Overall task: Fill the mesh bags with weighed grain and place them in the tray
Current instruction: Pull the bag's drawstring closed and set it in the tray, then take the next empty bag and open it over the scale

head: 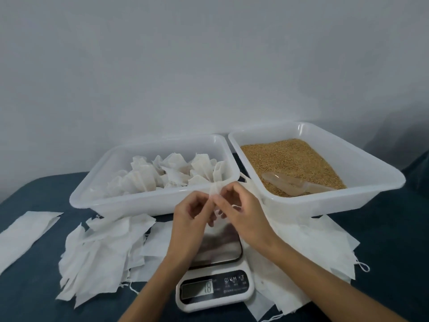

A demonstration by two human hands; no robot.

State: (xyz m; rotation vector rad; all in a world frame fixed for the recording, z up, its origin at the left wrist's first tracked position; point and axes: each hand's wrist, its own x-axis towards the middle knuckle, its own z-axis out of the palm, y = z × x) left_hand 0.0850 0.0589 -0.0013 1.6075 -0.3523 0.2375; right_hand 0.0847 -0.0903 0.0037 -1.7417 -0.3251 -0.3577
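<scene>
Both hands meet above the scale (214,270), whose display reads 18. My left hand (190,219) and my right hand (241,212) each pinch the top of one white mesh bag (217,180), which stands between them; its lower part is hidden behind my fingers. The left white tray (83,196) holds several filled, gathered mesh bags (162,175). In the right white tray (371,191) lies brown grain (287,159) with a clear plastic scoop (290,184) resting on it.
Flat empty mesh bags lie in a pile (102,254) left of the scale and in another pile (308,254) to its right. A single sheet (25,231) lies at the far left. All rests on a dark blue cloth (30,293).
</scene>
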